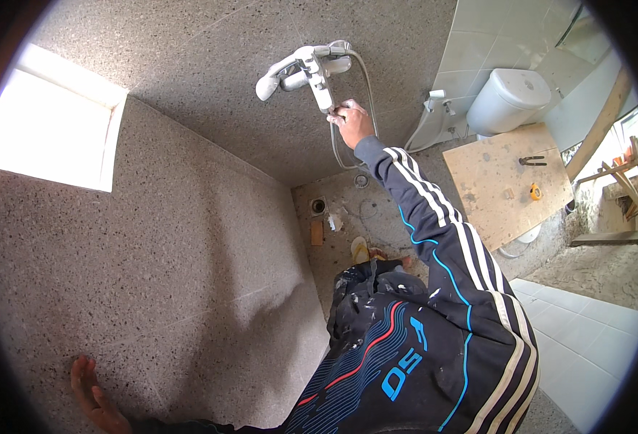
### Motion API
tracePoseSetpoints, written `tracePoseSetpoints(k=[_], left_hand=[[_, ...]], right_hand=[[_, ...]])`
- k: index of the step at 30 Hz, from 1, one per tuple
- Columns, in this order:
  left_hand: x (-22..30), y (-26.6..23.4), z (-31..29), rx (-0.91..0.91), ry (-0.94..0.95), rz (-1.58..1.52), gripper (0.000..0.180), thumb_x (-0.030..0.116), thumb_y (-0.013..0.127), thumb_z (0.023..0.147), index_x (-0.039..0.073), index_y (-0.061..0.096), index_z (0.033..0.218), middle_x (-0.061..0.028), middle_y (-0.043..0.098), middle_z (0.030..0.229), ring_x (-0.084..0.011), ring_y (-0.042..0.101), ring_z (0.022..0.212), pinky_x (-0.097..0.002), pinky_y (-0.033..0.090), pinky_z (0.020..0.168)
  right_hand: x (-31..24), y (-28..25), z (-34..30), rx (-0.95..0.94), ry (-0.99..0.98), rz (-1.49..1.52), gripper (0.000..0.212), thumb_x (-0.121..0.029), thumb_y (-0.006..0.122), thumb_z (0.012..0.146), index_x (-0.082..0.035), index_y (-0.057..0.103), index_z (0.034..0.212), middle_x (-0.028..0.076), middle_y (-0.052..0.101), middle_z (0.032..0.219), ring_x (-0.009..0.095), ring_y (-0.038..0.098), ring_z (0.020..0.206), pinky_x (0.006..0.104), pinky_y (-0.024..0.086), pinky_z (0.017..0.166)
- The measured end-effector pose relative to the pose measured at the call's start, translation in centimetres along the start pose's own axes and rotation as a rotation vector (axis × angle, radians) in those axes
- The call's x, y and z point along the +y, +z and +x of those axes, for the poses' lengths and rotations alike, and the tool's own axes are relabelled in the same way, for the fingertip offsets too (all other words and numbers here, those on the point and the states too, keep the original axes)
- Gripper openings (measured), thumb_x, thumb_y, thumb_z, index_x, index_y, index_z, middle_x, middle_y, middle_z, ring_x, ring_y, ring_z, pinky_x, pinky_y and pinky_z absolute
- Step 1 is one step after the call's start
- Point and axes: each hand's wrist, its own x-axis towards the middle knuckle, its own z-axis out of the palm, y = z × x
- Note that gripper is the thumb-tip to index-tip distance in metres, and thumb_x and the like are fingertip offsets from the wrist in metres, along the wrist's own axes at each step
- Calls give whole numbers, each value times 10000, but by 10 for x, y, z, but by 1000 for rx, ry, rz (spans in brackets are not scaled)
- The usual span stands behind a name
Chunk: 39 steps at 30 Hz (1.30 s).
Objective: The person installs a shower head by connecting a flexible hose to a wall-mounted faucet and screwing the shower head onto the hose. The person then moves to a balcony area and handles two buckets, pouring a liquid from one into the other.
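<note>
On the speckled grey wall is a chrome shower mixer tap with a hand shower resting on it. My right hand reaches up to the tap, its fingers pinched at the lower end. Whether they grip the tap's tip or the hose joint there is hard to make out. Whitish smears mark the fingertips. A flexible shower hose loops down behind this hand. At the lower left, my left hand is held against or close to the speckled wall, fingers stretched out and holding nothing.
A wooden board lies in front of the toilet cistern, with pliers and a yellow tape measure on it. A round drain hole and an orange-brown block are on the floor. A window is at left.
</note>
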Motion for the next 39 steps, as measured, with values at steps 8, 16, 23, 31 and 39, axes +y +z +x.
tracePoseSetpoints(k=[8,16,23,31,39], left_hand=[[3,9,5,46,43,-19,513,350,437,924,-133,509,1079,-235,577,1057,-338,571,964,-405,470,859],[2,3,-2,68,34,106,426,313,425,931,-60,544,1100,-174,611,1049,-283,576,968,-381,441,864],[-23,-6,-6,-26,-134,33,534,368,424,928,-33,379,1277,-183,440,1267,-290,445,1166,-391,315,1028],[-57,19,-1,61,-175,-250,534,411,437,911,-27,439,1216,-184,474,1217,-288,488,1116,-401,382,972],[126,287,121,-208,143,-499,280,192,565,869,9,587,1081,-149,618,1023,-225,611,910,-343,493,787]], right_hand=[[5,1,-2,10,-10,-13,205,-236,637,783,-67,677,892,130,595,984,289,575,894,378,455,794],[5,-1,-11,-25,0,25,199,-225,633,783,-51,677,869,129,610,955,280,576,889,370,453,796],[32,11,-19,26,21,68,196,-209,612,800,-53,669,903,136,601,975,284,574,906,369,448,809],[18,32,-17,-62,34,174,241,-270,564,838,-78,664,944,103,589,1025,283,571,924,379,452,798],[13,24,-11,-43,77,109,246,-302,576,829,-99,672,931,94,589,1035,276,584,909,380,461,777]])
